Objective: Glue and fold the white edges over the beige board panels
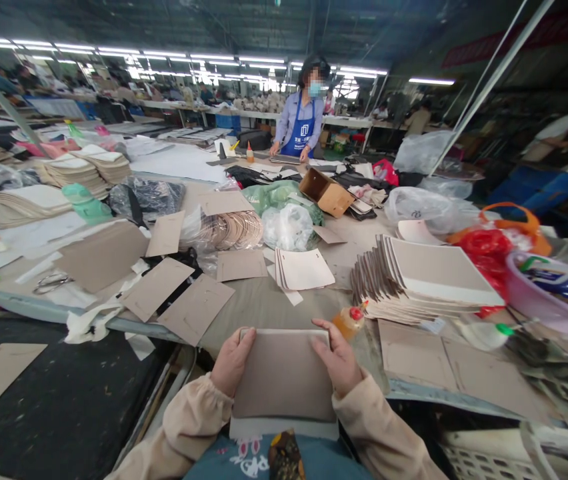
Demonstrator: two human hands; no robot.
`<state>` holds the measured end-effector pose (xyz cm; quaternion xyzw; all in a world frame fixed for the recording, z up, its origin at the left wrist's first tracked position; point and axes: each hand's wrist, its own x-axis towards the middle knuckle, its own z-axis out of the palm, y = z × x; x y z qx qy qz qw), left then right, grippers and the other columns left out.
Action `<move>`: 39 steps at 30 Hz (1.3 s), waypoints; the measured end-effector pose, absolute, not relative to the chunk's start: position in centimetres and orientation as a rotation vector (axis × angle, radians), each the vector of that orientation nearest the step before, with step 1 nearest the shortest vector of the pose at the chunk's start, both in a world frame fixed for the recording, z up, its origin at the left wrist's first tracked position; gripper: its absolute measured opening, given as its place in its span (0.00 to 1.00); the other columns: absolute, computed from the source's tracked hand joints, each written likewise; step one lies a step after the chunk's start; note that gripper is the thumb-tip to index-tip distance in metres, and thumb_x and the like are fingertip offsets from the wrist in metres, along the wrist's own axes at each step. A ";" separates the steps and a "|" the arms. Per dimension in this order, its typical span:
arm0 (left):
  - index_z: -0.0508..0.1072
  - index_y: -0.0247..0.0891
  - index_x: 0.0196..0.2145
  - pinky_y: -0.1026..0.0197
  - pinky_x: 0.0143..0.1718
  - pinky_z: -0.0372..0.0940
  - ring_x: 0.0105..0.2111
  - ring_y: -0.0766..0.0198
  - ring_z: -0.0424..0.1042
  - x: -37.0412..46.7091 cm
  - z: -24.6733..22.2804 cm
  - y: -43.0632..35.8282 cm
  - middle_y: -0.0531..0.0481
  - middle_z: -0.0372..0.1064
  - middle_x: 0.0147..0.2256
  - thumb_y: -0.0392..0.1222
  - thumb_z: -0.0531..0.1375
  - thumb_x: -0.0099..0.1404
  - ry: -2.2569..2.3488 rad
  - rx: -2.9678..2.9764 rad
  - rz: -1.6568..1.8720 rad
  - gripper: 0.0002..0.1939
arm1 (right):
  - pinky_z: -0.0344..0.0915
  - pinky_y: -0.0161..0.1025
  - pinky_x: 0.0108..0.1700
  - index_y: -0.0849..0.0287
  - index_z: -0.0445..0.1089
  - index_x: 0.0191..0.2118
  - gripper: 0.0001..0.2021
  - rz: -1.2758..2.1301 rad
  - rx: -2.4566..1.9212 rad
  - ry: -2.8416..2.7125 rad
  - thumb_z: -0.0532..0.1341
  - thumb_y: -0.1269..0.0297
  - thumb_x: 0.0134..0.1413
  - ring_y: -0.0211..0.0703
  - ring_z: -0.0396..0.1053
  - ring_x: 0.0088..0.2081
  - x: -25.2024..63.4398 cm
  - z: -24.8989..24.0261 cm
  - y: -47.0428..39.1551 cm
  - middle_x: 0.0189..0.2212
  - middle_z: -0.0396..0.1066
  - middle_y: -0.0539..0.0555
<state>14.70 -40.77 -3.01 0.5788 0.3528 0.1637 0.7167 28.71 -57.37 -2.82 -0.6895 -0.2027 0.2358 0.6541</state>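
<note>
A rectangular grey-brown panel with a pale lower border is held flat in front of my body at the table's near edge. My left hand grips its upper left corner, thumb on top. On the other side, my right hand pinches the upper right corner, its fingers behind the edge. Just beyond my right hand stands a glue bottle with a red cap. A stack of similar panels lies to the right, and a few pale sheets lie ahead.
Loose grey-brown pieces lie at the left near edge. Plastic bags, an open cardboard box and a pink basin sit on the table. A person in a blue apron stands across it.
</note>
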 end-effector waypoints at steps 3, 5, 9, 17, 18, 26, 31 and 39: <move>0.63 0.38 0.27 0.67 0.20 0.57 0.18 0.69 0.60 14.7 -3.1 -40.8 0.58 0.60 0.19 0.59 0.57 0.57 0.782 1.242 0.365 0.20 | 0.64 0.37 0.34 0.57 0.60 0.50 0.26 0.583 -1.542 -0.471 0.62 0.52 0.46 0.41 0.66 0.32 28.6 -3.3 -57.6 0.33 0.71 0.51; 0.63 0.38 0.27 0.67 0.20 0.57 0.18 0.69 0.60 14.7 -3.2 -40.8 0.58 0.60 0.19 0.59 0.57 0.56 0.793 1.219 0.368 0.20 | 0.64 0.38 0.35 0.57 0.60 0.50 0.25 0.624 -1.574 -0.500 0.61 0.52 0.47 0.42 0.67 0.33 28.8 -3.6 -57.8 0.34 0.71 0.52; 0.65 0.37 0.28 0.67 0.20 0.58 0.18 0.70 0.61 14.7 -3.0 -40.8 0.58 0.62 0.19 0.60 0.59 0.53 0.821 1.191 0.370 0.21 | 0.65 0.38 0.35 0.58 0.62 0.47 0.21 0.637 -1.674 -0.548 0.59 0.52 0.50 0.42 0.66 0.32 29.3 -3.7 -57.9 0.31 0.70 0.51; 0.66 0.35 0.35 0.64 0.27 0.64 0.24 0.66 0.69 14.6 -2.8 -41.4 0.50 0.70 0.28 0.52 0.65 0.51 0.663 1.007 0.317 0.21 | 0.65 0.39 0.35 0.56 0.62 0.45 0.18 0.631 -1.735 -0.546 0.57 0.50 0.51 0.43 0.67 0.33 29.6 -3.9 -58.1 0.32 0.70 0.51; 0.66 0.35 0.35 0.64 0.28 0.65 0.25 0.66 0.70 14.6 -2.9 -41.4 0.50 0.71 0.29 0.51 0.66 0.51 0.652 1.008 0.316 0.21 | 0.65 0.39 0.36 0.56 0.62 0.45 0.18 0.633 -1.745 -0.548 0.57 0.50 0.51 0.43 0.67 0.33 29.6 -4.0 -58.2 0.32 0.70 0.51; 0.66 0.35 0.36 0.64 0.29 0.65 0.25 0.66 0.70 14.5 -3.5 -41.3 0.49 0.71 0.30 0.49 0.65 0.53 0.647 1.022 0.330 0.19 | 0.64 0.38 0.36 0.56 0.63 0.43 0.17 0.575 -1.835 -0.601 0.56 0.51 0.52 0.44 0.67 0.34 29.8 -4.0 -57.9 0.32 0.69 0.50; 0.66 0.35 0.36 0.64 0.25 0.64 0.23 0.65 0.69 14.5 -3.3 -41.2 0.50 0.70 0.26 0.52 0.64 0.54 0.672 0.944 0.291 0.20 | 0.65 0.39 0.37 0.57 0.62 0.45 0.18 0.552 -1.844 -0.609 0.55 0.51 0.53 0.44 0.67 0.34 29.7 -4.1 -57.8 0.32 0.69 0.51; 0.67 0.35 0.37 0.66 0.24 0.63 0.22 0.67 0.69 14.6 -3.9 -40.7 0.51 0.70 0.25 0.53 0.65 0.51 0.712 0.873 0.309 0.22 | 0.56 0.47 0.57 0.66 0.30 0.65 0.52 0.609 -1.816 -0.929 0.63 0.54 0.41 0.54 0.54 0.58 29.2 -2.3 -58.7 0.59 0.53 0.63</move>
